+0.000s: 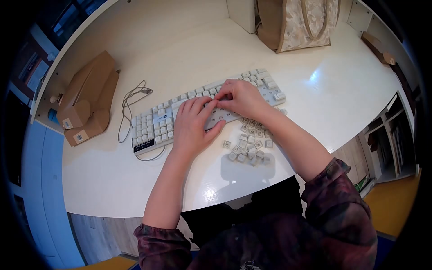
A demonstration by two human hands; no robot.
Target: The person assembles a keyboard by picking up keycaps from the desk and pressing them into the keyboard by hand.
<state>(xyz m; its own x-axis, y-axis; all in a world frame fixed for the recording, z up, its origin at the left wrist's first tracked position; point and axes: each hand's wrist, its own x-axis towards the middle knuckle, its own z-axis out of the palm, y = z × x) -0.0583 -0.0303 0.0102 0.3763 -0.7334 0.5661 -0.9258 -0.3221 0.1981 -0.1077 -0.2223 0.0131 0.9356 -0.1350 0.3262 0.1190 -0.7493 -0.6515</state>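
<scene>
A white keyboard (163,112) lies slantwise on the desk, its number-pad block at the left end. Many keycaps sit on it, while part of its near side shows bare switch spots. My left hand (193,123) rests over the middle of the keyboard, fingers stretched across the keys and thumb apart. Beside its fingertips, my right hand (245,99) pinches at the keyboard surface; whatever lies between thumb and fingers is hidden. Below the right hand, a cluster of loose keycaps (252,144) is spread on the desk, some with printed symbols facing up.
The white desk (180,54) curves round in front of me. At the left stand brown cardboard boxes (90,99), with a coiled grey cable (129,103) beside them. A beige patterned bag (301,27) stands at the back; a brown object (378,47) lies far right.
</scene>
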